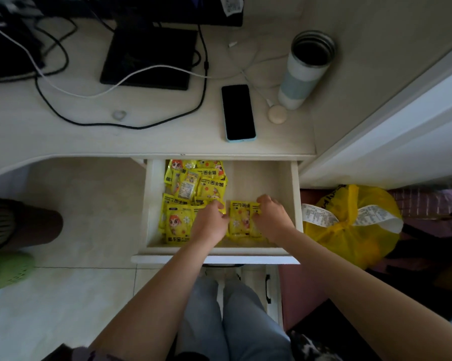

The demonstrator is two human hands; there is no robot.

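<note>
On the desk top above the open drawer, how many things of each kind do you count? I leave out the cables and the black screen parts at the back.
Phone: 1
Tumbler: 1
Round cream puck: 1
Ring: 1
Total: 4

A white pulled-out drawer (pixel 262 178) holds yellow snack packets (pixel 191 183), heaped loosely over the drawer's left half. A small stack (pixel 241 221) of the same packets lies near the drawer's front middle, and the right part shows bare wood. Just behind the drawer runs the edge of a pale table (pixel 141 142). On the table, straight behind the drawer, lies a dark phone (pixel 237 112), face up. Behind the drawer's right end sit a round beige puck (pixel 277 114) and an open tumbler (pixel 305 71). Behind its left end trail black and white cables (pixel 131 126).
</note>
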